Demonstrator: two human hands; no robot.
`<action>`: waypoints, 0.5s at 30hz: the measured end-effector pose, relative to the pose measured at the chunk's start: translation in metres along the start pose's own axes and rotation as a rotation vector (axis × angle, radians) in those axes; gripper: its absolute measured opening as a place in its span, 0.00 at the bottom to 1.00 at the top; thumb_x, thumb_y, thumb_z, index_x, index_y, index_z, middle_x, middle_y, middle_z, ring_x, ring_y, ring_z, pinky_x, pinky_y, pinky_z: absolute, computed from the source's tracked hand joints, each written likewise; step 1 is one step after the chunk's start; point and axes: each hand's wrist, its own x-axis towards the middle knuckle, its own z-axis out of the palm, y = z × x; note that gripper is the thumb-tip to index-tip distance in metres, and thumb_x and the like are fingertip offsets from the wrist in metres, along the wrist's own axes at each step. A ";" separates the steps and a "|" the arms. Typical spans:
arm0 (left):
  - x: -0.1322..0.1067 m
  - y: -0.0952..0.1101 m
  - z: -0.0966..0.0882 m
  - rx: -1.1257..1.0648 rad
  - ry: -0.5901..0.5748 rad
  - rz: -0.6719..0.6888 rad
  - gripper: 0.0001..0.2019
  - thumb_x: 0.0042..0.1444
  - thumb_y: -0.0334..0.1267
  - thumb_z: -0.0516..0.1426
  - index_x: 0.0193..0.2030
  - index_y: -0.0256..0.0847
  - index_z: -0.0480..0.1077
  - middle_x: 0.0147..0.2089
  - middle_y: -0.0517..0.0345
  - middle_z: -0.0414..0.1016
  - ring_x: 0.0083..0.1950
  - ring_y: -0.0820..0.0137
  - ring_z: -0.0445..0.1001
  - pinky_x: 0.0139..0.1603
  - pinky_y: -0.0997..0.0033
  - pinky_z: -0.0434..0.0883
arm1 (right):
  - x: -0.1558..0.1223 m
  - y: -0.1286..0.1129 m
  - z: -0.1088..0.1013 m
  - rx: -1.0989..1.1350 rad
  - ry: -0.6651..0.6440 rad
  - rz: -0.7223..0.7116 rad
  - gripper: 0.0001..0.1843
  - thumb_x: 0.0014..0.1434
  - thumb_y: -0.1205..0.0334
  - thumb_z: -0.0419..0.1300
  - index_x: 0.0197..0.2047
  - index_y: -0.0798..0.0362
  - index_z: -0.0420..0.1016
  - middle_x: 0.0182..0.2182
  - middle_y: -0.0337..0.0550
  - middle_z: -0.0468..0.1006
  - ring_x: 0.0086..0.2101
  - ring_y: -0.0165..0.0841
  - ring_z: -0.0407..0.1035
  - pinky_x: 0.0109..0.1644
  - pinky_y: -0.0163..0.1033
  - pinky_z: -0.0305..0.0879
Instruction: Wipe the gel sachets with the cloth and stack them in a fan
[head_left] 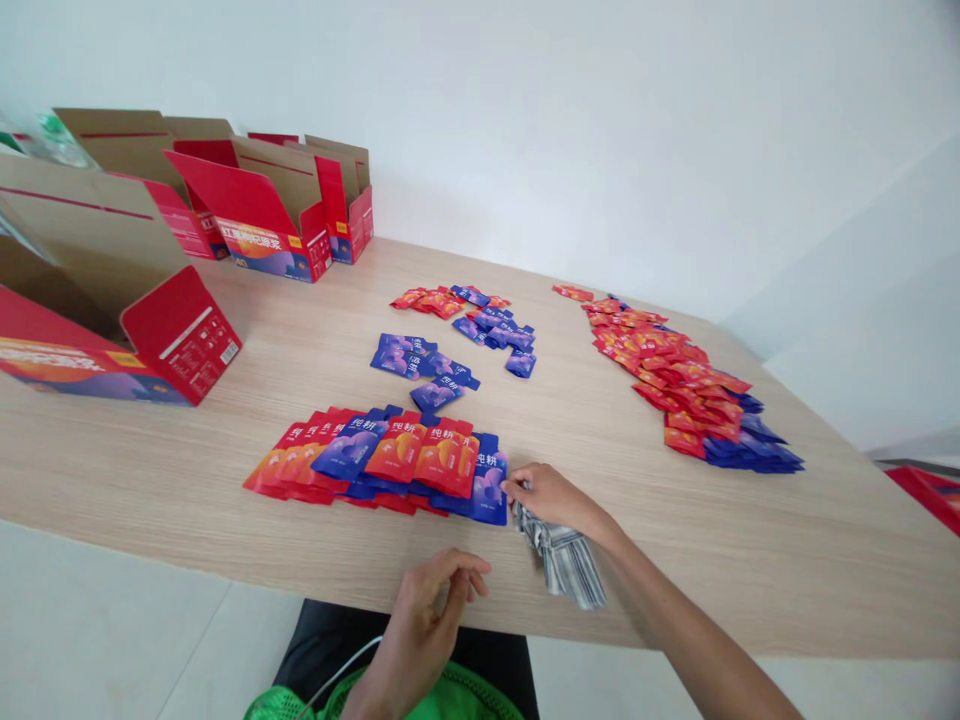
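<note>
My right hand (pixel 541 494) is closed on a grey striped cloth (pixel 570 565), which hangs crumpled below the fingers onto the table. Its fingertips are beside the right end of a row of overlapping red and blue pouches (pixel 405 450), close to the last blue pouch (pixel 489 490); whether they touch it I cannot tell. Over the table's front edge is my left hand (pixel 442 600), with fingers curved, apart from the thumb and holding nothing. Just behind the row lie several loose blue pouches (pixel 439 390).
Open red cartons (pixel 259 215) stand at the back left, and a larger open carton (pixel 180 340) sits nearer on the left. Farther back is a small group of mixed pouches (pixel 491 325). A long heap of red and blue pouches (pixel 675 370) stretches along the table's right side.
</note>
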 end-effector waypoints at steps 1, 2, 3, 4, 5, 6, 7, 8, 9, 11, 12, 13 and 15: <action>0.000 -0.001 0.000 0.007 0.010 0.011 0.21 0.78 0.51 0.51 0.47 0.44 0.83 0.35 0.54 0.83 0.36 0.67 0.81 0.40 0.70 0.75 | 0.001 -0.002 -0.001 0.004 -0.007 -0.008 0.19 0.69 0.57 0.60 0.29 0.52 0.86 0.28 0.45 0.86 0.30 0.36 0.76 0.37 0.38 0.61; 0.000 -0.001 -0.001 0.016 0.024 0.028 0.20 0.78 0.50 0.51 0.46 0.44 0.82 0.34 0.55 0.83 0.36 0.67 0.81 0.39 0.70 0.74 | 0.001 -0.003 -0.001 0.009 -0.015 -0.016 0.19 0.69 0.57 0.59 0.30 0.52 0.86 0.28 0.45 0.86 0.30 0.36 0.76 0.36 0.38 0.61; 0.000 -0.001 -0.001 0.025 0.036 0.047 0.20 0.78 0.48 0.51 0.46 0.44 0.82 0.34 0.56 0.83 0.35 0.67 0.81 0.39 0.71 0.74 | 0.002 -0.004 -0.002 0.015 -0.023 -0.023 0.20 0.70 0.56 0.59 0.30 0.52 0.86 0.28 0.45 0.86 0.29 0.35 0.75 0.36 0.37 0.61; 0.000 -0.001 -0.001 0.034 0.047 0.068 0.19 0.78 0.46 0.51 0.45 0.44 0.82 0.33 0.56 0.82 0.35 0.68 0.80 0.38 0.71 0.74 | 0.002 -0.005 -0.003 0.022 -0.031 -0.031 0.20 0.70 0.56 0.58 0.30 0.52 0.86 0.27 0.44 0.85 0.29 0.35 0.74 0.36 0.37 0.62; 0.000 -0.001 -0.003 0.043 0.058 0.094 0.18 0.78 0.44 0.51 0.45 0.44 0.81 0.33 0.56 0.82 0.34 0.68 0.80 0.38 0.72 0.74 | 0.002 -0.005 -0.004 0.030 -0.039 -0.040 0.21 0.70 0.55 0.58 0.30 0.53 0.85 0.26 0.44 0.85 0.28 0.35 0.74 0.36 0.37 0.62; -0.001 -0.001 -0.005 0.052 0.064 0.130 0.17 0.78 0.41 0.51 0.45 0.44 0.81 0.33 0.57 0.82 0.34 0.69 0.80 0.37 0.73 0.75 | 0.002 -0.006 -0.005 0.039 -0.045 -0.050 0.22 0.71 0.55 0.57 0.30 0.53 0.85 0.26 0.44 0.84 0.27 0.34 0.73 0.36 0.37 0.62; -0.001 0.000 -0.009 0.062 0.072 0.179 0.16 0.78 0.38 0.51 0.45 0.44 0.80 0.33 0.57 0.82 0.34 0.70 0.81 0.36 0.74 0.75 | 0.002 -0.006 -0.005 0.048 -0.051 -0.063 0.22 0.71 0.54 0.57 0.30 0.53 0.85 0.26 0.44 0.84 0.27 0.34 0.73 0.36 0.37 0.62; -0.001 0.000 -0.014 0.078 0.082 0.242 0.15 0.77 0.36 0.51 0.45 0.44 0.80 0.33 0.58 0.81 0.33 0.70 0.80 0.35 0.75 0.75 | 0.001 -0.006 -0.006 0.059 -0.056 -0.078 0.22 0.71 0.54 0.56 0.30 0.53 0.84 0.27 0.43 0.85 0.28 0.34 0.73 0.36 0.37 0.63; -0.001 0.001 -0.022 0.107 0.098 0.313 0.15 0.77 0.33 0.51 0.45 0.44 0.79 0.32 0.58 0.80 0.32 0.71 0.80 0.34 0.76 0.74 | 0.000 -0.006 -0.007 0.071 -0.062 -0.095 0.23 0.72 0.53 0.56 0.30 0.53 0.84 0.27 0.43 0.85 0.28 0.34 0.73 0.37 0.37 0.63; 0.002 0.003 -0.045 0.222 0.160 0.463 0.14 0.75 0.29 0.51 0.45 0.45 0.78 0.31 0.60 0.79 0.31 0.72 0.78 0.32 0.76 0.74 | -0.002 -0.006 -0.009 0.097 -0.081 -0.129 0.23 0.72 0.51 0.56 0.31 0.53 0.84 0.29 0.43 0.85 0.30 0.34 0.74 0.39 0.37 0.65; 0.005 0.004 -0.058 0.320 0.221 0.521 0.14 0.74 0.27 0.52 0.45 0.45 0.78 0.32 0.59 0.79 0.32 0.71 0.78 0.33 0.75 0.74 | -0.003 -0.005 -0.010 0.111 -0.094 -0.144 0.24 0.72 0.49 0.56 0.32 0.53 0.84 0.30 0.43 0.86 0.31 0.35 0.75 0.40 0.37 0.66; 0.009 0.004 -0.072 0.444 0.293 0.566 0.14 0.73 0.26 0.52 0.45 0.45 0.78 0.33 0.58 0.80 0.34 0.69 0.79 0.37 0.72 0.76 | -0.004 -0.004 -0.010 0.124 -0.107 -0.156 0.24 0.71 0.47 0.56 0.32 0.53 0.84 0.30 0.44 0.86 0.32 0.35 0.76 0.40 0.37 0.67; 0.020 0.004 -0.097 0.726 0.481 0.540 0.12 0.72 0.28 0.56 0.49 0.46 0.80 0.44 0.52 0.83 0.46 0.61 0.80 0.51 0.59 0.78 | -0.005 -0.002 -0.011 0.146 -0.123 -0.172 0.26 0.71 0.44 0.56 0.33 0.53 0.84 0.31 0.44 0.86 0.34 0.37 0.77 0.41 0.38 0.68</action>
